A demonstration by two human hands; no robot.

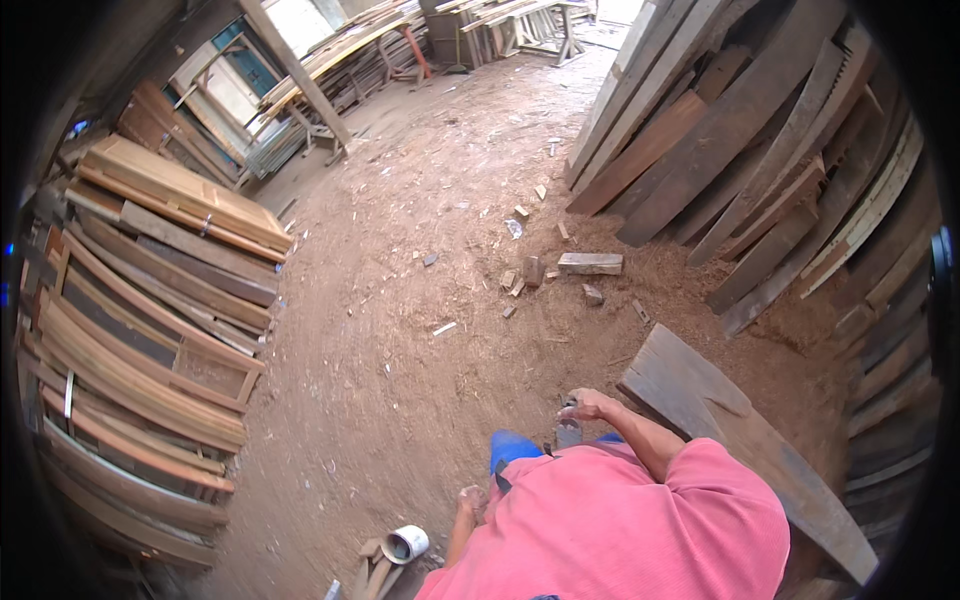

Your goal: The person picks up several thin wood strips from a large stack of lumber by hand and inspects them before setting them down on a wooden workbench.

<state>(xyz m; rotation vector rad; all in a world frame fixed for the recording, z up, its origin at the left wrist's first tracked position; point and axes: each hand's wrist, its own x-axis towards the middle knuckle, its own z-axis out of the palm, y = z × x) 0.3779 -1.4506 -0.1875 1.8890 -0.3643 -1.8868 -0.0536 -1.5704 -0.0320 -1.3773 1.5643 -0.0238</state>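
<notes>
My right hand (pixel 592 404) reaches out in front of my pink shirt, its fingers curled and closed. Something small and dark shows at the fingertips, too small to name. Just below that hand is a flat grey piece (pixel 568 432), partly covered by the shirt; whether the hand touches it I cannot tell. My left hand (pixel 473 499) hangs low beside the shirt, close to my blue-clothed knee (pixel 512 446). Its fingers are mostly hidden. Nearest to it stands a white round can (pixel 407 543), beside some short wood pieces (pixel 377 575).
A wide, thick plank (pixel 740 430) slants along my right side. Boards (pixel 740 130) lean in a stack at the right; wooden frames and doors (pixel 150 350) are piled at the left. Offcuts (pixel 590 264) lie on the dusty floor ahead. A post (pixel 295 70) stands farther back.
</notes>
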